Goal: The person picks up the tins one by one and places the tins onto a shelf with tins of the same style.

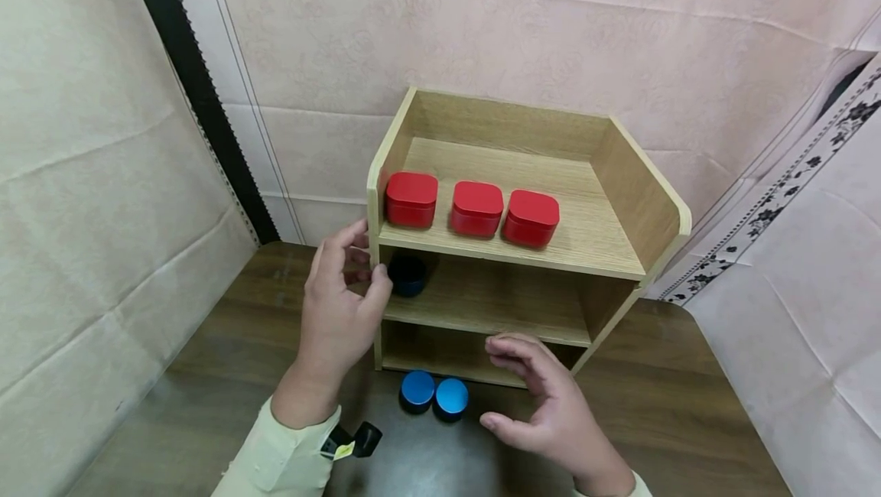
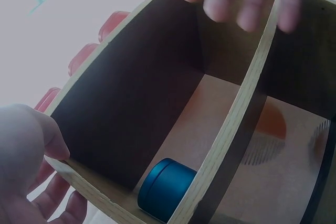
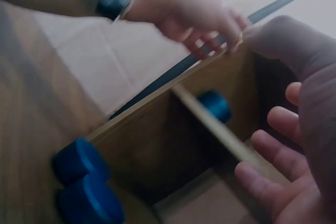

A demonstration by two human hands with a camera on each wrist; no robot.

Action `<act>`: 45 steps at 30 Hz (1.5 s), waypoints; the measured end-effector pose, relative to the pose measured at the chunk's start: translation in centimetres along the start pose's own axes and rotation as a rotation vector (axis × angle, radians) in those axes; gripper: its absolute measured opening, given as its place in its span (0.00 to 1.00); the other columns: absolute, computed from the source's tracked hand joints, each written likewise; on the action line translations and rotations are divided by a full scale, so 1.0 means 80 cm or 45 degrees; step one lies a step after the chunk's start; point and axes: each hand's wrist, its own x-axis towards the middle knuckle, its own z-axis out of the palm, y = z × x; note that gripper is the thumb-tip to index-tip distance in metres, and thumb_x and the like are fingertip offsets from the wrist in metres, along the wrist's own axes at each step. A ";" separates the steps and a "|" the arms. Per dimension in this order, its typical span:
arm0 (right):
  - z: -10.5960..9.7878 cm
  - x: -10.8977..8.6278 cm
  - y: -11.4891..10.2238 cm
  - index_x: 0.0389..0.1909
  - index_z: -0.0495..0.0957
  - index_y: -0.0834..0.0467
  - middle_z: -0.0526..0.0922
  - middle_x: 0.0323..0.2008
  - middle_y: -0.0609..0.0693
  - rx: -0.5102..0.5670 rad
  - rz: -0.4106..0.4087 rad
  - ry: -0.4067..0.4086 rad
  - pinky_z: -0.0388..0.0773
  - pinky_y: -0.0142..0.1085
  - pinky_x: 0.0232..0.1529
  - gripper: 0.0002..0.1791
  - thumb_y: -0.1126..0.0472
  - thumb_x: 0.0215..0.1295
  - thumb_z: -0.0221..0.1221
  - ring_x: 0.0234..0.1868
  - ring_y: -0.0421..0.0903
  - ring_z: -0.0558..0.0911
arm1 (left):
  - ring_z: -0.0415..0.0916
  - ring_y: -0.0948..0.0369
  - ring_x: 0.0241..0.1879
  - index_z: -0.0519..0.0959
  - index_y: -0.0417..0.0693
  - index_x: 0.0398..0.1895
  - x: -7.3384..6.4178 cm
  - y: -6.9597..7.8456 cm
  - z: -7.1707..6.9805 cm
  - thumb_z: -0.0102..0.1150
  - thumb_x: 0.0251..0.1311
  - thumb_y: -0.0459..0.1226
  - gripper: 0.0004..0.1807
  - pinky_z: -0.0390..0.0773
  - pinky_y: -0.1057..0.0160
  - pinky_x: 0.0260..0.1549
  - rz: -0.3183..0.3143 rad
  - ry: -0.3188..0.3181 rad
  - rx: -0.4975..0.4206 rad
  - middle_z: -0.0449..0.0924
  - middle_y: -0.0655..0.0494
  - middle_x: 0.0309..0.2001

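Observation:
A small wooden shelf unit (image 1: pixel 509 252) stands against the back. My left hand (image 1: pixel 342 302) holds the front edge of its left side panel, thumb at the front and fingers along the outer face. Just inside that panel, a round blue-lidded tin (image 2: pixel 167 188) sits on the middle shelf. My right hand (image 1: pixel 544 409) hovers before the lower shelf with its fingers loosely bent and nothing between them. To its left, two more tins with bright blue lids, a left one (image 1: pixel 417 391) and a right one (image 1: pixel 450 399), stand side by side on the table.
Along the front of the top shelf sit three red lidded boxes: a left one (image 1: pixel 411 200), a middle one (image 1: pixel 476 209) and a right one (image 1: pixel 531 219). Pale cloth walls (image 1: pixel 103 176) enclose the wooden table (image 1: pixel 688 420). A black wrist strap (image 1: pixel 351 440) is on the left sleeve.

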 end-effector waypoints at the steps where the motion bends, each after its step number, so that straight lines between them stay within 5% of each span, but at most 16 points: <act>1: 0.002 -0.002 0.004 0.76 0.72 0.69 0.78 0.72 0.61 -0.011 0.028 -0.018 0.81 0.37 0.75 0.48 0.78 0.53 0.81 0.74 0.48 0.81 | 0.81 0.58 0.54 0.72 0.52 0.80 0.000 0.000 0.000 0.64 0.71 0.27 0.35 0.88 0.52 0.51 -0.001 -0.002 -0.002 0.78 0.48 0.64; 12: 0.011 -0.021 0.057 0.76 0.75 0.58 0.80 0.73 0.53 -0.071 0.240 -0.124 0.82 0.39 0.74 0.43 0.70 0.61 0.81 0.73 0.53 0.81 | 0.80 0.58 0.54 0.72 0.53 0.80 -0.001 0.001 0.000 0.64 0.71 0.27 0.35 0.88 0.53 0.51 -0.006 -0.021 -0.011 0.78 0.48 0.64; 21: 0.018 -0.036 0.095 0.76 0.76 0.56 0.79 0.73 0.64 -0.146 0.359 -0.062 0.80 0.35 0.75 0.42 0.60 0.63 0.83 0.74 0.47 0.80 | 0.80 0.58 0.55 0.72 0.52 0.80 0.000 0.000 0.000 0.64 0.71 0.27 0.35 0.87 0.51 0.50 -0.001 -0.029 -0.023 0.78 0.48 0.64; 25: 0.021 -0.041 0.108 0.76 0.77 0.55 0.81 0.73 0.57 -0.260 0.447 -0.048 0.82 0.38 0.73 0.43 0.52 0.63 0.83 0.73 0.48 0.82 | 0.81 0.58 0.55 0.72 0.52 0.80 0.000 0.000 0.000 0.64 0.71 0.27 0.35 0.87 0.52 0.50 -0.001 -0.026 -0.015 0.78 0.48 0.64; 33: 0.030 -0.047 0.123 0.76 0.79 0.51 0.86 0.70 0.46 -0.511 0.433 -0.100 0.85 0.46 0.69 0.46 0.43 0.58 0.85 0.70 0.45 0.83 | 0.81 0.57 0.55 0.72 0.52 0.80 0.000 0.002 0.000 0.64 0.71 0.27 0.35 0.88 0.51 0.50 -0.003 -0.019 -0.019 0.78 0.48 0.64; 45: 0.040 -0.045 0.125 0.76 0.79 0.42 0.80 0.72 0.36 -0.662 0.500 -0.210 0.84 0.48 0.69 0.47 0.35 0.56 0.84 0.72 0.42 0.81 | 0.81 0.57 0.55 0.72 0.51 0.80 0.000 0.001 -0.001 0.64 0.71 0.27 0.35 0.87 0.50 0.51 -0.001 -0.017 -0.013 0.78 0.48 0.65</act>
